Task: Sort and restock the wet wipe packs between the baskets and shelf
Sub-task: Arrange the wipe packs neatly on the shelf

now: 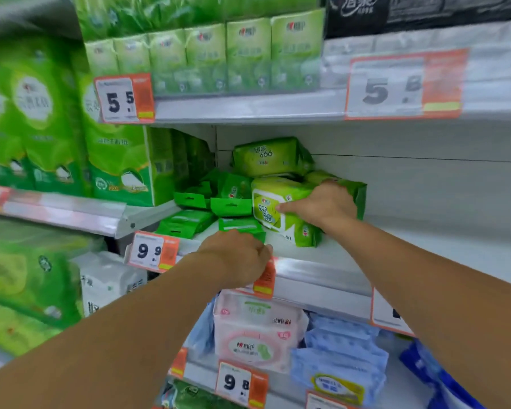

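Observation:
Both my arms reach into the middle shelf (322, 270). My right hand (322, 206) grips a large green-and-white wet wipe pack (273, 202) lying tilted on the shelf. My left hand (238, 255) has its fingers curled round a small dark green wipe pack (241, 227) at the shelf's front edge. Another large lime-green pack (270, 156) lies on top of the pile behind. Several small dark green packs (213, 199) with hang tabs lie heaped to the left. No basket is in view.
Tall green tissue bundles (118, 163) stand left of the pile. The white shelf to the right of my right hand is bare. Pink (254, 332) and blue (342, 355) wipe packs fill the shelf below. Orange price tags (152, 252) hang on the shelf edges.

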Demonstrator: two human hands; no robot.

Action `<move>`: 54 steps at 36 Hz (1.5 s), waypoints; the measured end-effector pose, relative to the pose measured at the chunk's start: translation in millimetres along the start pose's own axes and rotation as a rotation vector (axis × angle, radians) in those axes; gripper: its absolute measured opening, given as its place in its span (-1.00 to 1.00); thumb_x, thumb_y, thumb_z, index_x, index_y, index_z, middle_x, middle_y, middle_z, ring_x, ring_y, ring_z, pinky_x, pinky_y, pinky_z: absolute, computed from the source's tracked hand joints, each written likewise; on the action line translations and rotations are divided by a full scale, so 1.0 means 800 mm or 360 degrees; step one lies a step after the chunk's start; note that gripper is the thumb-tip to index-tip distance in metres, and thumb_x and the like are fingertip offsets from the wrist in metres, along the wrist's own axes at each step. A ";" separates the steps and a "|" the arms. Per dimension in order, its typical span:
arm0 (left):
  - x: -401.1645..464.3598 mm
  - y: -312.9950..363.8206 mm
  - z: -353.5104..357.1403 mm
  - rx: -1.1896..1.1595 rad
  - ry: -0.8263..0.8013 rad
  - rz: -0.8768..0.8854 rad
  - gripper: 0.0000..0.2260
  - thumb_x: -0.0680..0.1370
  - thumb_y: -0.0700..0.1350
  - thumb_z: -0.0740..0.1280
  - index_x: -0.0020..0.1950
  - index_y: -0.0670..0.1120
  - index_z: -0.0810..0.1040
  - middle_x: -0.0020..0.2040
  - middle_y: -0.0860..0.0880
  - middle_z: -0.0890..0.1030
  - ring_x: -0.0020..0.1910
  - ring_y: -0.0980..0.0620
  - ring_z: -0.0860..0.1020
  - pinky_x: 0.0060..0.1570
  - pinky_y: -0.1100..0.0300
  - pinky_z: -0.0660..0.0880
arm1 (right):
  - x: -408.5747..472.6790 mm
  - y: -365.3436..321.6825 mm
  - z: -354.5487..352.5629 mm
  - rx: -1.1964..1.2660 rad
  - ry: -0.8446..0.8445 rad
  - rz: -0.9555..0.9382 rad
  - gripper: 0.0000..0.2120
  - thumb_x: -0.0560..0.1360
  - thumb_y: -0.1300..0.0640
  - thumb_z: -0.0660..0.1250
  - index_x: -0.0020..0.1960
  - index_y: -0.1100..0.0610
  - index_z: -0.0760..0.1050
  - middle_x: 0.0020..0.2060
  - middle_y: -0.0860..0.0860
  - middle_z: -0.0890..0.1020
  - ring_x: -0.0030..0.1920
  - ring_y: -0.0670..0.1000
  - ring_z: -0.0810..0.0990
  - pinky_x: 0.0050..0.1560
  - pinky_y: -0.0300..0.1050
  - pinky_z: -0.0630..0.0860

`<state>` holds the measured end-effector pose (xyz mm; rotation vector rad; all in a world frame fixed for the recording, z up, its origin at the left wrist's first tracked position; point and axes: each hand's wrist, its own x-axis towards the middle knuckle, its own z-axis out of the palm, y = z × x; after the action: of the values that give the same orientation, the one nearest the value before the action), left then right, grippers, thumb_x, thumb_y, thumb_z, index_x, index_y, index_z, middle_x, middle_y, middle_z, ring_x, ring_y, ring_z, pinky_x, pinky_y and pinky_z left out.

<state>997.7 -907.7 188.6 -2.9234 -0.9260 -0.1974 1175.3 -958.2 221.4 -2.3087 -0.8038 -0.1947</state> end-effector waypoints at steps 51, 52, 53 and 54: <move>-0.291 -0.148 0.192 -0.2130 -0.0748 -0.0515 -0.71 0.51 -0.08 0.43 0.21 0.09 0.53 0.14 0.11 0.68 0.12 0.11 0.64 0.09 0.11 0.57 | -0.328 0.065 0.114 0.0594 -0.1576 0.0061 -0.36 0.20 0.21 0.68 0.22 0.11 0.54 0.07 0.07 0.70 0.02 0.08 0.72 0.02 0.20 0.65; -0.291 -0.149 0.199 -0.2083 -0.0766 -0.0526 -0.69 0.49 -0.06 0.45 0.22 0.11 0.52 0.15 0.12 0.67 0.14 0.11 0.63 0.14 0.06 0.55 | -0.329 0.066 0.119 0.0541 -0.1569 0.0008 -0.38 0.19 0.15 0.69 0.19 0.09 0.55 0.06 0.08 0.70 0.01 0.08 0.72 0.01 0.22 0.65; -0.288 -0.152 0.207 -0.2005 -0.0748 -0.0556 -0.64 0.47 -0.03 0.47 0.23 0.11 0.51 0.16 0.11 0.67 0.15 0.09 0.62 0.16 0.02 0.55 | -0.329 0.069 0.124 0.0474 -0.1569 -0.0055 -0.38 0.18 0.08 0.69 0.18 0.08 0.55 0.05 0.08 0.70 0.01 0.09 0.71 -0.02 0.24 0.66; -0.285 -0.152 0.211 -0.1894 -0.0711 -0.0585 -0.57 0.44 0.02 0.50 0.28 0.10 0.48 0.18 0.07 0.65 0.15 0.05 0.61 0.16 -0.01 0.56 | -0.328 0.072 0.129 0.0388 -0.1586 -0.0121 -0.40 0.20 -0.02 0.68 0.16 0.07 0.55 0.04 0.08 0.69 0.00 0.10 0.71 -0.05 0.23 0.66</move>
<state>759.9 -920.9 -7.4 -3.8840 -1.9741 -0.1366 991.9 -1055.5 21.7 -2.0618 -1.2827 1.0382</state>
